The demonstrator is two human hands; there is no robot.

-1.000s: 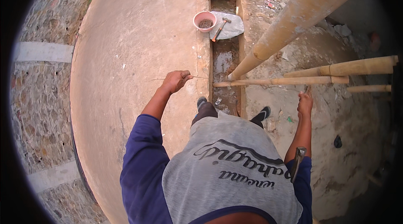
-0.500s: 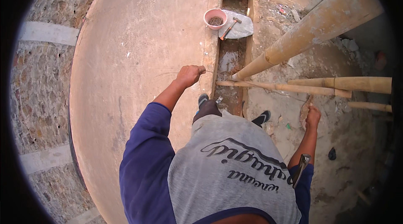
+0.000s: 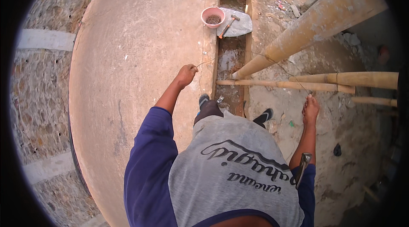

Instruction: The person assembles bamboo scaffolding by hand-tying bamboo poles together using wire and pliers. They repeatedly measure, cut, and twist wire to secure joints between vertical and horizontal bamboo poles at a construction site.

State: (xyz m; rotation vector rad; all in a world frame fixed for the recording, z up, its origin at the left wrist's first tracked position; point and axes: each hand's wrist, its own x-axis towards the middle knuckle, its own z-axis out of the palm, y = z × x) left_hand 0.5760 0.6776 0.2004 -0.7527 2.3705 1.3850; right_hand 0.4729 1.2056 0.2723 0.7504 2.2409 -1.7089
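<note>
A thin, dark wire (image 3: 206,62) runs between my two hands, bowing forward across the drain channel and in front of the thick bamboo pole (image 3: 315,29). My left hand (image 3: 186,76) pinches one end over the concrete slab, left of the channel. Over the dirt ground to the right, my right hand (image 3: 310,108) is closed on the wire's other end, close to the near bamboo poles. Farther ahead, a pink basin (image 3: 213,9) holds a tangle of dark, thin pieces. Beside it, a hammer (image 3: 228,27) with an orange and black handle lies on a pale grey sheet (image 3: 243,25).
The open drain channel (image 3: 232,58) runs forward between my feet. A thin bamboo pole (image 3: 281,84) lies across it, with another bamboo pole (image 3: 362,79) to the right. A metal tool (image 3: 303,169) hangs at my right side. A stone wall (image 3: 42,99) borders the slab.
My right hand has moved forward and slightly left, and my left hand slightly left. The wire now arches farther forward. Its loose tail left of my left hand no longer shows.
</note>
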